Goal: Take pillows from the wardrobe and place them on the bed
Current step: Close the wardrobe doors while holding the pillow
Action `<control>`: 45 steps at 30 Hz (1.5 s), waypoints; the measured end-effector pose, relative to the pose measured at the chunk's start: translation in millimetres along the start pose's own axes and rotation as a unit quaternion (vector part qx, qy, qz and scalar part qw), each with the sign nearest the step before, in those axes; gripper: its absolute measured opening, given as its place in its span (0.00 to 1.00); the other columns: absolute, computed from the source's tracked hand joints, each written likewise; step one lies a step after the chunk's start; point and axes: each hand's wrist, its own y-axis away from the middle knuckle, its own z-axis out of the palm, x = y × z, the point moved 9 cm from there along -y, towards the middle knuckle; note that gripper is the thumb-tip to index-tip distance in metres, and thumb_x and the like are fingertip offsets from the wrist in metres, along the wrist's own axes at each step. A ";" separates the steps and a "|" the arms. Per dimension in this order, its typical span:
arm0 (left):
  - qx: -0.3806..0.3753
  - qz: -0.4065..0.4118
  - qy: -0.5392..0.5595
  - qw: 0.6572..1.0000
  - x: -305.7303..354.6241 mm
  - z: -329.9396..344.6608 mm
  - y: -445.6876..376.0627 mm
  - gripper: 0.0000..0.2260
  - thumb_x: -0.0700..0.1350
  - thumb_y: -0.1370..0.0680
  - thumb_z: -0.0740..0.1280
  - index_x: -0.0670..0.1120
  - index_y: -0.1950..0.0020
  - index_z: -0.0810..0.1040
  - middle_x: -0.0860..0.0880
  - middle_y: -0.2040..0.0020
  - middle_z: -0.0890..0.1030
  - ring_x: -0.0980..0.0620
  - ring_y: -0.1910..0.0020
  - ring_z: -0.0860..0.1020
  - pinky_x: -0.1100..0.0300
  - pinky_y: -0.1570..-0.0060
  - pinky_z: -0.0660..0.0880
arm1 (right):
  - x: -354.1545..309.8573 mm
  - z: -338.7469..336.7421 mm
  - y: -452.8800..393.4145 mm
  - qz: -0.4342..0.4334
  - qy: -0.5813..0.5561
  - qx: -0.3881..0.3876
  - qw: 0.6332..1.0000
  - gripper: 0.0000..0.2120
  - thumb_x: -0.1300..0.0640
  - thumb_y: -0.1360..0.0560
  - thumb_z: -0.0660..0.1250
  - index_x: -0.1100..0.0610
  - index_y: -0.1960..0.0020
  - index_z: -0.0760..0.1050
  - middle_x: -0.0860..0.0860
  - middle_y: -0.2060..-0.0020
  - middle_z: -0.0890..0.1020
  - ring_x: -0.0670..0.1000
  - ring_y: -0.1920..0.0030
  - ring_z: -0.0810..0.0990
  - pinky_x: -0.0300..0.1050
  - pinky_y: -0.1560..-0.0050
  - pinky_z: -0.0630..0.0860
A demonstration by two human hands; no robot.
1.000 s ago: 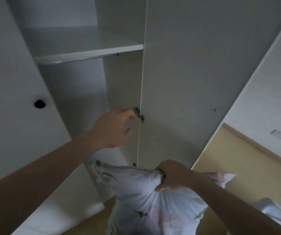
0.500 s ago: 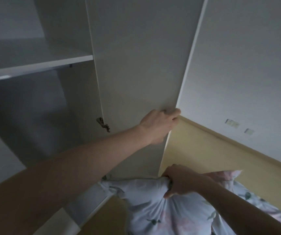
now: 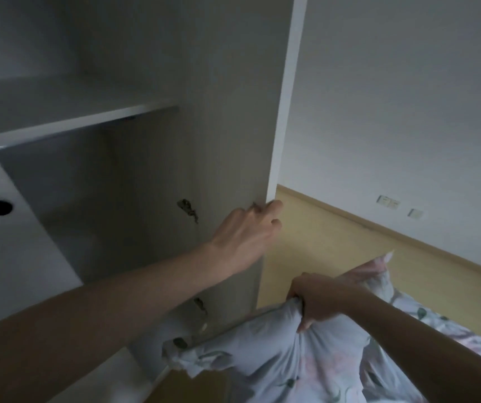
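A white pillow [image 3: 285,362] with a pale flower print hangs low in the middle, bunched at its top edge in my right hand [image 3: 317,301]. My left hand [image 3: 248,237] reaches up and grips the free edge of the white wardrobe door [image 3: 233,112], fingers curled around it. The wardrobe [image 3: 88,184] stands open on the left; its shelf [image 3: 73,123] and the space below show no pillow. The bed [image 3: 425,324] with matching flowered bedding shows at the lower right, partly behind my right arm.
A yellow wooden headboard panel [image 3: 335,245] runs along the white wall behind the bed. Wall switches [image 3: 390,202] sit above it. Another white wardrobe door with a round dark hole [image 3: 0,207] stands at the far left. Metal hinges [image 3: 188,209] are on the door's inner side.
My left hand moved from the hinge area to the door's free edge and holds it; the door has swung a little towards the wardrobe. My view turned right, showing more bed.
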 end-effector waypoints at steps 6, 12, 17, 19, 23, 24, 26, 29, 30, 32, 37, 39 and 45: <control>-0.008 -0.055 0.001 0.998 -52.2 4.0 96.8 0.12 0.33 0.29 0.69 0.44 0.47 0.79 0.44 0.41 0.72 0.49 0.60 0.79 0.57 0.68 0.77 | -68.7 12.8 -21.4 -0.027 0.009 -0.034 0.999 0.17 0.45 0.37 0.80 0.51 0.52 0.84 0.44 0.62 0.83 0.48 0.56 0.82 0.47 0.52 0.81; -0.021 -0.113 -0.008 0.993 -128.4 13.3 182.6 0.12 0.40 0.25 0.72 0.47 0.43 0.79 0.47 0.39 0.70 0.55 0.59 0.77 0.60 0.62 0.80 | -129.8 16.8 -43.0 -0.040 -0.001 -0.028 0.999 0.16 0.43 0.38 0.80 0.50 0.54 0.84 0.43 0.62 0.83 0.47 0.57 0.81 0.43 0.56 0.77; -0.056 -0.204 -0.031 0.977 -196.6 31.8 240.7 0.12 0.38 0.25 0.69 0.47 0.43 0.78 0.48 0.36 0.67 0.55 0.67 0.75 0.59 0.68 0.79 | -166.4 9.9 -56.8 -0.052 -0.001 0.010 0.999 0.18 0.41 0.37 0.79 0.51 0.54 0.83 0.46 0.58 0.85 0.47 0.56 0.82 0.44 0.55 0.78; -0.072 -0.228 -0.034 0.970 -214.9 42.7 253.9 0.16 0.35 0.29 0.67 0.46 0.42 0.77 0.48 0.35 0.65 0.51 0.68 0.76 0.54 0.69 0.79 | -172.9 4.9 -61.2 -0.056 -0.005 0.028 0.998 0.15 0.41 0.37 0.78 0.49 0.57 0.82 0.44 0.59 0.85 0.46 0.57 0.82 0.43 0.55 0.78; -0.072 -0.245 -0.029 0.966 -233.1 54.9 258.3 0.19 0.34 0.32 0.64 0.46 0.42 0.76 0.47 0.34 0.64 0.46 0.67 0.77 0.51 0.67 0.79 | -176.7 -2.9 -69.7 -0.054 -0.016 0.050 0.997 0.12 0.42 0.36 0.79 0.45 0.58 0.81 0.41 0.62 0.81 0.44 0.59 0.80 0.40 0.58 0.73; -0.073 -0.248 -0.028 0.966 -236.3 56.7 258.6 0.19 0.34 0.32 0.64 0.46 0.42 0.76 0.47 0.35 0.64 0.47 0.67 0.77 0.51 0.68 0.79 | -176.9 -6.6 -73.9 -0.052 -0.015 0.054 0.997 0.11 0.42 0.36 0.79 0.44 0.59 0.80 0.41 0.62 0.81 0.45 0.58 0.79 0.40 0.57 0.74; -0.079 -0.264 -0.026 0.961 -242.1 61.5 259.6 0.20 0.34 0.32 0.65 0.47 0.42 0.76 0.47 0.35 0.63 0.48 0.68 0.77 0.52 0.69 0.78 | -173.8 -13.6 -80.9 -0.052 -0.014 0.064 0.997 0.12 0.42 0.37 0.79 0.43 0.64 0.76 0.41 0.62 0.81 0.44 0.58 0.80 0.42 0.56 0.76; -0.090 -0.300 -0.023 0.949 -251.0 62.1 262.2 0.22 0.36 0.34 0.67 0.48 0.41 0.74 0.46 0.35 0.62 0.48 0.71 0.74 0.55 0.71 0.76 | -169.5 -24.1 -88.9 -0.057 -0.016 0.072 0.996 0.11 0.42 0.36 0.79 0.44 0.62 0.78 0.42 0.61 0.81 0.45 0.58 0.80 0.41 0.58 0.74; -0.092 -0.311 -0.020 0.946 -253.4 59.6 261.7 0.23 0.36 0.34 0.68 0.48 0.40 0.74 0.46 0.35 0.62 0.48 0.72 0.72 0.56 0.72 0.74 | -167.2 -28.0 -90.8 -0.056 -0.018 0.077 0.995 0.12 0.42 0.36 0.79 0.45 0.58 0.81 0.43 0.60 0.82 0.45 0.57 0.80 0.41 0.57 0.75; -0.094 -0.327 -0.015 0.940 -259.6 56.4 258.1 0.25 0.37 0.32 0.69 0.48 0.35 0.71 0.45 0.33 0.60 0.50 0.73 0.67 0.57 0.73 0.68 | -161.5 -35.5 -95.2 -0.056 -0.019 0.085 0.995 0.14 0.43 0.35 0.78 0.48 0.54 0.82 0.45 0.57 0.84 0.46 0.56 0.81 0.42 0.55 0.76; -0.110 -0.377 0.014 0.919 -275.6 55.0 248.8 0.36 0.39 0.30 0.68 0.51 0.25 0.58 0.43 0.31 0.62 0.47 0.69 0.70 0.57 0.73 0.67 | -141.4 -50.3 -105.6 -0.054 -0.005 0.090 0.994 0.15 0.42 0.35 0.78 0.49 0.53 0.82 0.46 0.55 0.84 0.48 0.55 0.81 0.45 0.53 0.78; -0.103 -0.403 0.024 0.909 -283.1 50.3 244.2 0.39 0.39 0.30 0.67 0.53 0.23 0.53 0.43 0.30 0.65 0.44 0.61 0.75 0.56 0.68 0.70 | -129.6 -58.6 -109.6 -0.057 0.001 0.090 0.994 0.15 0.43 0.35 0.78 0.49 0.54 0.82 0.46 0.56 0.84 0.47 0.56 0.81 0.44 0.55 0.77; -0.172 -0.459 -0.070 0.869 -285.0 25.8 214.6 0.38 0.44 0.26 0.66 0.52 0.21 0.50 0.43 0.43 0.78 0.42 0.50 0.78 0.54 0.62 0.69 | -80.0 -86.6 -113.9 -0.057 0.005 0.121 0.991 0.15 0.39 0.38 0.75 0.49 0.59 0.81 0.44 0.63 0.84 0.43 0.62 0.80 0.43 0.59 0.76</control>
